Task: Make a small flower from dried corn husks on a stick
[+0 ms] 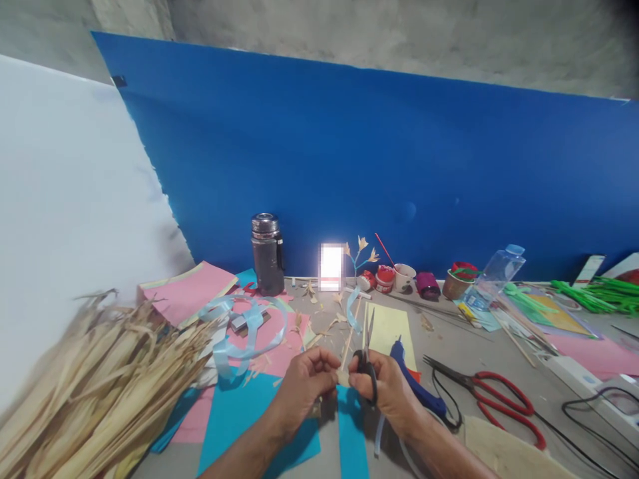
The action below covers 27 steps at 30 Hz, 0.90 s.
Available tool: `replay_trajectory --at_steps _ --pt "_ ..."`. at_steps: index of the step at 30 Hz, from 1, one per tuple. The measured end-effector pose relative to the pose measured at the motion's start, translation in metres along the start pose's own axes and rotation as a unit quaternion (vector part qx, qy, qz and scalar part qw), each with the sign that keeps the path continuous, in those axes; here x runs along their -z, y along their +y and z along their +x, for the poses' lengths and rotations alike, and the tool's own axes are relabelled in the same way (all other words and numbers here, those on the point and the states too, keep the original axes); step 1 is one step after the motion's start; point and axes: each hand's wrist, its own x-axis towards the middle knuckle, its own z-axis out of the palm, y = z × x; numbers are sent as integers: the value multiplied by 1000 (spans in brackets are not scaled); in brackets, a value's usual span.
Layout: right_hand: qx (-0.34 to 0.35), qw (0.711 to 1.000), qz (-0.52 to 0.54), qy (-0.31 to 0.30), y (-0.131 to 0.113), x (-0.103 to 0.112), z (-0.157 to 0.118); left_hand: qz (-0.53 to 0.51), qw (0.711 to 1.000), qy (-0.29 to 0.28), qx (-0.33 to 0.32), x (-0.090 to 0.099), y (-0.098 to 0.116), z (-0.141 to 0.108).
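My left hand (308, 384) is closed, its fingertips pinching one side of a small pale piece of dried corn husk (343, 378). On the other side, the thumb and fingers of my right hand (388, 384) reach the same piece. Black-handled scissors (369, 339) are held in my right hand as well, blades pointing up and away from me. Below both hands lie blue paper sheets (259, 416). Just right of my right hand rests a blue glue gun (419, 382). A small flower stem with husk blossoms (356, 258) stands farther back.
Dried corn husks (114, 392) are heaped at left, near pink paper (192, 289) and curled light-blue ribbon (254, 326). A thermos (267, 259) stands behind. Red-handled scissors (504, 399), a clear plastic bottle (494, 279), paint pots (385, 278) and a power strip (579, 382) lie rightward.
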Motion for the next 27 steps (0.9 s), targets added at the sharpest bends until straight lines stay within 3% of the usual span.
replay_trajectory --at_steps 6,13,15,18,22,27 --pt "-3 999 -20 -28 -2 6 2 93 993 -68 14 2 1 -1" --pt "19 996 -51 -75 7 10 3 250 963 -86 -55 2 6 -7" --pt "30 997 -54 -48 7 11 3 233 968 -83 -38 4 9 -6" --pt "57 997 -52 -17 -1 12 1 115 993 -38 -10 7 15 -4" --pt "53 997 -35 -46 -9 9 -5 -28 999 -28 19 9 20 -4" --pt "13 999 2 -34 -7 4 -8 -19 999 -44 2 4 10 -4"
